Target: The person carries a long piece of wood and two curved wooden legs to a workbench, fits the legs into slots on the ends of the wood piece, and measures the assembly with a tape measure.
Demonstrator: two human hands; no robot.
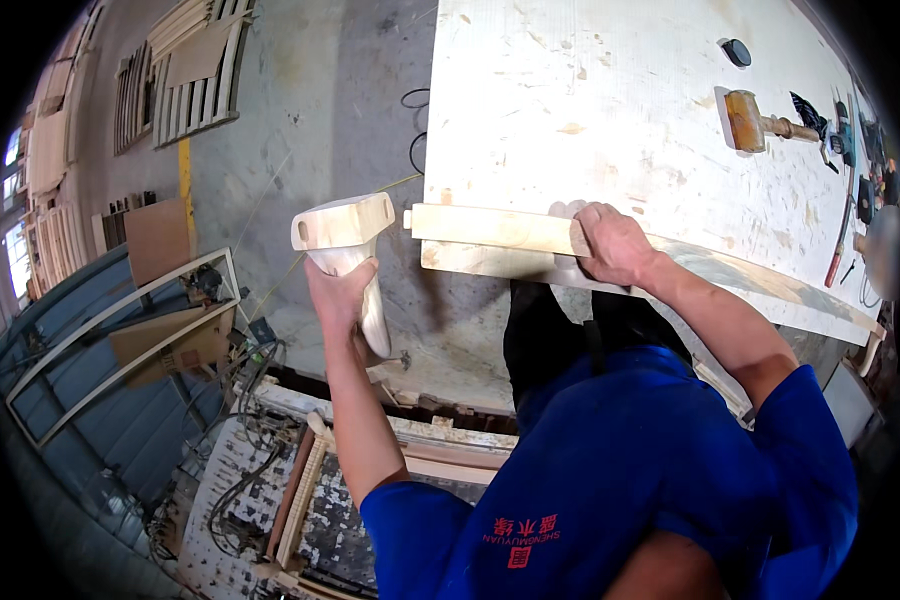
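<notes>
The left hand (pixel 336 296) is wrapped around the neck of a slotted wooden leg (pixel 344 230), left of the white worktable (pixel 570 90); the leg's slots and the facing tenon (pixel 407 218) look already cut, but are not yet joined. The tenon's long rail (pixel 500 229) lies along the worktable, the right hand (pixel 618 245) curled over it, and a curved piece (pixel 873 349) at its far right end seems already fitted.

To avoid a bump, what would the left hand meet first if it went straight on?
Past the pale wooden piece the left hand holds, the way looks free over the floor, though depth is unclear.
</notes>
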